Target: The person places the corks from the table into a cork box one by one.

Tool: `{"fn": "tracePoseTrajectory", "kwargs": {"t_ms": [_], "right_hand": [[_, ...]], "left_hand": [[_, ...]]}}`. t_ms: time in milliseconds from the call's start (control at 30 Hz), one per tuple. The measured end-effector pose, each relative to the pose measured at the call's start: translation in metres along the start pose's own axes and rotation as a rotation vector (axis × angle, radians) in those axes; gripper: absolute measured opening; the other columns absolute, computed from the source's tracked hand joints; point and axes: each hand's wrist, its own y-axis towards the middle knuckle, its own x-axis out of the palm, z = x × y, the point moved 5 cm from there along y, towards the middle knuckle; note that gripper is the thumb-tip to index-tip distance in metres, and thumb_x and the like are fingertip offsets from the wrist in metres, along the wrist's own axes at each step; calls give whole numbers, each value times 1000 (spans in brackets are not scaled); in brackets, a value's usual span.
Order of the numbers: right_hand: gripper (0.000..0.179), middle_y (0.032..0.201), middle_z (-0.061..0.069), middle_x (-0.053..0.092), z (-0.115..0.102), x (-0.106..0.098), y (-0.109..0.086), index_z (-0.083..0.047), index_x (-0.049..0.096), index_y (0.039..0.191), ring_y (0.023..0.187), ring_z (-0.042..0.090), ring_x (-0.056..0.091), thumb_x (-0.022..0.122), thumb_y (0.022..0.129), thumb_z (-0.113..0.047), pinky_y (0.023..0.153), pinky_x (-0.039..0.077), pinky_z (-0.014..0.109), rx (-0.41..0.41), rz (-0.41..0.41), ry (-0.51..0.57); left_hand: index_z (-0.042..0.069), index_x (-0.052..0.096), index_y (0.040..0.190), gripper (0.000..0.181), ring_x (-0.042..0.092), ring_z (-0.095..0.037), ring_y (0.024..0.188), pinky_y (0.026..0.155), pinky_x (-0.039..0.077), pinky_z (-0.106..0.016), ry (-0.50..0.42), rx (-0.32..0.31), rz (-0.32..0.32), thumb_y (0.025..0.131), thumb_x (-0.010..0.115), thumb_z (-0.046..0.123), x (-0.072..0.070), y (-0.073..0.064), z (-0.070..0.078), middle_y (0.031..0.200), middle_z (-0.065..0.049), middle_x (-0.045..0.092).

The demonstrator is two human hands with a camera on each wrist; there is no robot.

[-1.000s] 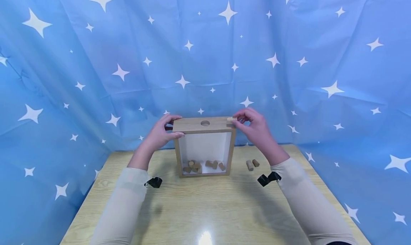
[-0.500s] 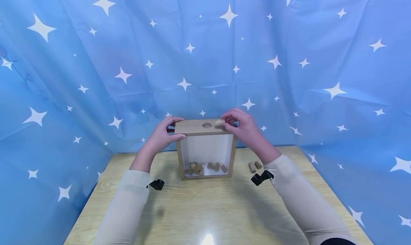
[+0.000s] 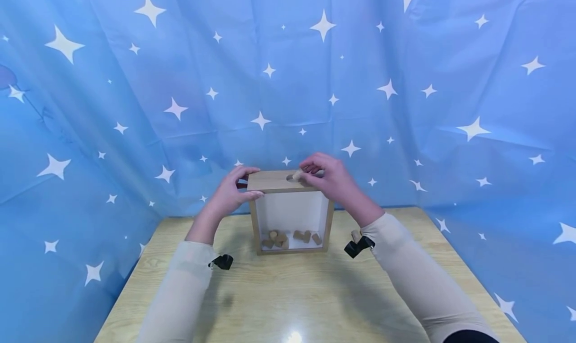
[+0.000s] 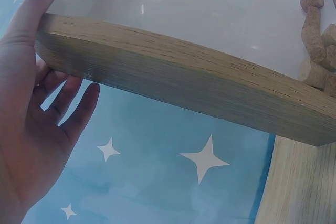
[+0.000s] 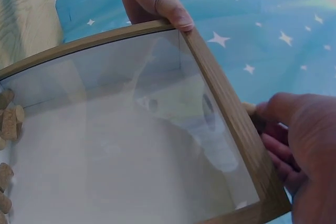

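Observation:
A shallow wooden-framed box [image 3: 270, 181] with a clear front stands upright on the table, a round hole in its top face. My left hand [image 3: 227, 195] grips the top left corner, thumb on the front edge and fingers behind. Between the thumb and fingers of my right hand [image 3: 330, 180] a cork [image 3: 297, 174] is pinched, its end at the hole. The right wrist view shows only a bit of this cork [image 5: 249, 107] past the frame. Several corks [image 4: 313, 35] lie inside along the box's bottom.
The wooden table [image 3: 279, 293] spreads out before the box. Loose cork [image 3: 355, 234] is partly hidden by the black wrist camera [image 3: 358, 246] on my right sleeve. A blue curtain [image 3: 216, 68] with white stars hangs behind and at both sides.
My right hand has moved left along the box's top, bringing the cork from the right corner to the hole. The left hand keeps its grip on the corner.

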Motion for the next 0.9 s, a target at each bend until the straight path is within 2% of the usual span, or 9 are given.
{"fn": "tracePoseTrajectory", "kwargs": {"t_ms": [233,400,500,633,800,900], "right_hand": [[18,114,11,77,-4,5,5,1,79,118,98,24,76,80,100,2,85,65,34,-38,-63,-8],[17,112,10,77,-3,10,7,0,79,118,96,23,77,80,101,0,83,65,31,-17,-107,-7],[16,112,9,78,-1,12,6,-1,80,118,96,22,77,80,101,-1,83,65,31,1,-113,-8],[17,113,11,78,2,15,5,0,79,118,96,24,77,79,101,0,83,65,32,-3,-111,0],[17,114,14,77,0,9,4,1,80,117,99,27,76,78,100,3,85,65,38,-38,-59,4],[17,115,15,77,-1,6,4,0,80,116,100,27,75,77,100,4,85,65,41,-35,-37,10]], "left_hand": [[26,61,157,73,59,-38,133,110,52,-64,9,0,8,93,93,43,1,0,0,153,-4,55],[26,62,157,73,59,-35,133,110,52,-64,25,-12,15,93,93,44,1,-2,0,152,-2,55],[22,61,157,75,59,-37,133,110,52,-63,20,-13,12,93,93,43,3,-4,-2,152,-3,55],[17,61,158,75,61,-38,131,108,55,-62,8,-12,14,93,93,39,4,-5,-3,149,-4,56],[21,62,156,74,62,-35,129,105,57,-58,16,-9,19,93,93,42,3,-4,-2,147,-3,58],[20,61,157,75,61,-36,130,105,56,-58,11,-2,19,93,93,43,1,-2,0,147,-3,57]]}}
